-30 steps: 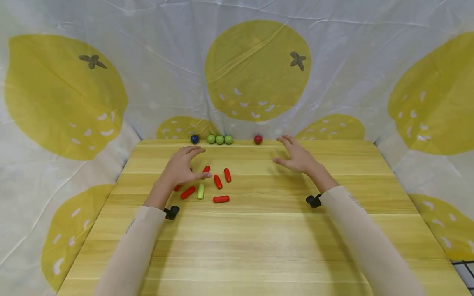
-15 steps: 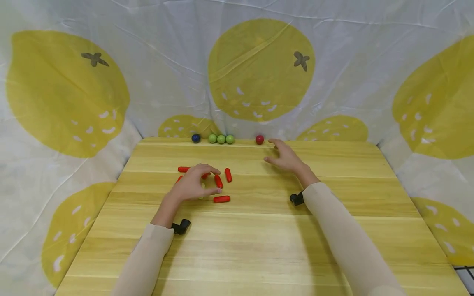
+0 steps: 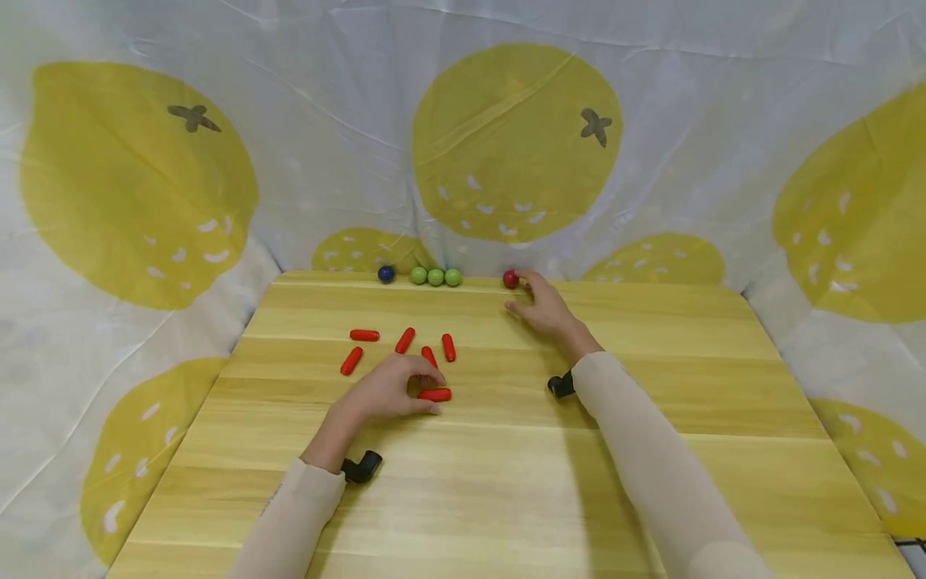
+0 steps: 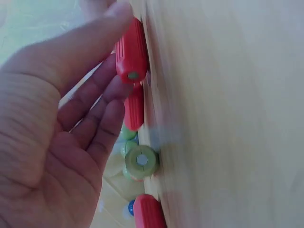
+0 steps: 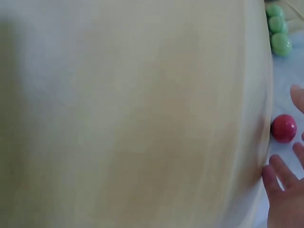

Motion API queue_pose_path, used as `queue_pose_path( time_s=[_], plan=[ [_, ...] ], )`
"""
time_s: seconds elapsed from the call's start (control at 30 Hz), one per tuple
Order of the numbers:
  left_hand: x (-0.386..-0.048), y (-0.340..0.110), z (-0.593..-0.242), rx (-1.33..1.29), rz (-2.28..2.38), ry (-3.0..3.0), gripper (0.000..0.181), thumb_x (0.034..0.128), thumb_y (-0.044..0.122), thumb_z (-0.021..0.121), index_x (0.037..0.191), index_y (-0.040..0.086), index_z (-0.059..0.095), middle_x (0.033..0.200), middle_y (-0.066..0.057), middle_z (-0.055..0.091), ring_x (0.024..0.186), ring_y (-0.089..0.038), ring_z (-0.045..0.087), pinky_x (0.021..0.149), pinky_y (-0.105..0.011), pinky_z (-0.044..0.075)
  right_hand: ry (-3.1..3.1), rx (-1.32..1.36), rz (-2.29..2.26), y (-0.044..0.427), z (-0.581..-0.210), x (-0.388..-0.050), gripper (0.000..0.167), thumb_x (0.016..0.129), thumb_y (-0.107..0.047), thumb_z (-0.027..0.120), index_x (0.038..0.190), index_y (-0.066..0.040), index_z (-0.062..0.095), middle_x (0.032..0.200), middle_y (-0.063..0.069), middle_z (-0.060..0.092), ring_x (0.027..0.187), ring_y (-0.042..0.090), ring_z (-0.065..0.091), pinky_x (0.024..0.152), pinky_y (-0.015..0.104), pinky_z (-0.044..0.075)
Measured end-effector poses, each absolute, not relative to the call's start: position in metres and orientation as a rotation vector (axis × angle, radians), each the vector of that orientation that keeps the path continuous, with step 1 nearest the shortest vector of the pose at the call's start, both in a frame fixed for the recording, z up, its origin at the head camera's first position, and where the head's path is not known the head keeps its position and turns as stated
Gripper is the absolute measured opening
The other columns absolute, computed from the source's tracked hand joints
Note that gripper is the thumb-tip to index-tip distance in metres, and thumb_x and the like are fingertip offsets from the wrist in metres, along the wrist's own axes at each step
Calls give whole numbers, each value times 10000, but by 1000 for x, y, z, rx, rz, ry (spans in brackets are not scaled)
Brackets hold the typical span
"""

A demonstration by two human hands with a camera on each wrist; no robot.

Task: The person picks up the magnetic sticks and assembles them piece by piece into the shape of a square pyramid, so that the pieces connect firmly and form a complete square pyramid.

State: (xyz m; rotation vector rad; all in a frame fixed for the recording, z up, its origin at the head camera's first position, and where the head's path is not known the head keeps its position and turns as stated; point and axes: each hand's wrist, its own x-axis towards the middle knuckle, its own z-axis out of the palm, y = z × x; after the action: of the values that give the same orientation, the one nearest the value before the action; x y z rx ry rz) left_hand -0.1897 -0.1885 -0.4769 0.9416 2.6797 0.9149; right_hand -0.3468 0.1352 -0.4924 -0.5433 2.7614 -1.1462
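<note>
My left hand (image 3: 391, 388) is low over the wooden table, thumb and fingers spread on either side of a ridged red cylinder bead (image 3: 436, 395). The left wrist view shows that red bead (image 4: 132, 57) between thumb and fingers, with no clear grip on it. A green cylinder bead (image 4: 142, 161) appears there too; in the head view the hand hides it. At the far edge my right hand (image 3: 547, 310) reaches to a dark red ball (image 3: 510, 279), its forefinger beside the ball and its thumb apart from it. The right wrist view shows the ball (image 5: 284, 128) ahead of the fingers.
More red cylinder beads lie around the left hand, such as one bead (image 3: 364, 335) at the back left. Along the far edge stand a blue ball (image 3: 387, 274) and three green balls (image 3: 436, 277). A lemon-print cloth (image 3: 347, 161) rises directly behind the table.
My left hand has come nearer and to the right, over the scattered beads to the front red one. My right hand has moved left to the red ball.
</note>
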Motion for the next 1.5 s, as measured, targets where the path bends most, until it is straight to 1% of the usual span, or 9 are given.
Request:
queue_pose_path(
  time_s=[0.27, 0.53, 0.63, 0.73, 0.9, 1.03, 1.2, 1.33, 1.5],
  plan=[
    [-189, -184, -479, 897, 913, 2611, 258, 855, 264, 865, 1098, 231, 784, 953, 152, 719, 835, -15, 646, 792, -244, 575, 2761, -720, -997, 138, -491, -357, 710, 1050, -285, 614, 1628, -53, 273, 1717, 133, 204, 1594, 333, 173, 1290, 511, 187],
    [-190, -183, -483, 865, 971, 2607, 289, 847, 310, 866, 1113, 225, 792, 973, 163, 740, 842, 13, 671, 791, -221, 584, 2773, -663, -1128, 134, -491, -353, 617, 1019, -229, 670, 1544, -43, 405, 1605, 164, 369, 1483, 370, 377, 1233, 539, 307],
    [-190, -181, -485, 850, 1004, 2602, 287, 848, 328, 863, 1114, 245, 794, 988, 180, 745, 849, 20, 676, 795, -227, 584, 2774, -666, -1163, 133, -493, -353, 665, 1012, -200, 678, 1571, -43, 354, 1626, 184, 338, 1491, 380, 362, 1239, 543, 293],
    [-190, -179, -486, 871, 1033, 2607, 281, 847, 341, 861, 1109, 260, 799, 994, 188, 749, 859, 18, 676, 799, -238, 584, 2796, -713, -1135, 134, -494, -354, 652, 1014, -173, 672, 1572, -25, 370, 1648, 182, 317, 1522, 382, 319, 1251, 534, 275],
    [-190, -175, -487, 928, 1045, 2624, 262, 857, 321, 855, 1107, 257, 809, 1010, 180, 763, 884, 21, 677, 810, -239, 582, 2825, -711, -1104, 137, -495, -352, 416, 1041, -119, 614, 1437, -10, 553, 1466, 192, 531, 1364, 370, 502, 1168, 504, 395],
    [-190, -173, -488, 929, 1051, 2634, 245, 875, 299, 841, 1114, 259, 809, 1009, 178, 764, 882, 17, 675, 800, -230, 576, 2782, -663, -1128, 142, -496, -344, 323, 1061, -88, 564, 1376, -28, 606, 1366, 178, 602, 1248, 340, 573, 1094, 489, 463],
    [-189, -169, -488, 908, 1064, 2641, 247, 885, 294, 830, 1129, 260, 803, 1040, 158, 769, 932, -4, 686, 803, -238, 575, 2684, -655, -1176, 153, -493, -323, 307, 1052, -72, 578, 1352, -38, 635, 1334, 170, 603, 1229, 327, 572, 1095, 492, 476],
    [-190, -164, -488, 874, 1058, 2657, 251, 901, 278, 817, 1149, 244, 790, 1088, 139, 763, 983, -25, 688, 846, -254, 576, 2633, -656, -1201, 163, -492, -305, 363, 1042, -85, 604, 1405, -66, 600, 1346, 155, 606, 1239, 315, 586, 1111, 491, 480],
    [-191, -156, -490, 873, 1036, 2686, 241, 929, 254, 792, 1166, 213, 780, 1099, 113, 756, 969, -57, 683, 859, -249, 575, 2540, -603, -1304, 173, -493, -283, 414, 1024, -99, 643, 1430, -63, 573, 1337, 148, 617, 1219, 309, 608, 1091, 485, 503]
  ],
)
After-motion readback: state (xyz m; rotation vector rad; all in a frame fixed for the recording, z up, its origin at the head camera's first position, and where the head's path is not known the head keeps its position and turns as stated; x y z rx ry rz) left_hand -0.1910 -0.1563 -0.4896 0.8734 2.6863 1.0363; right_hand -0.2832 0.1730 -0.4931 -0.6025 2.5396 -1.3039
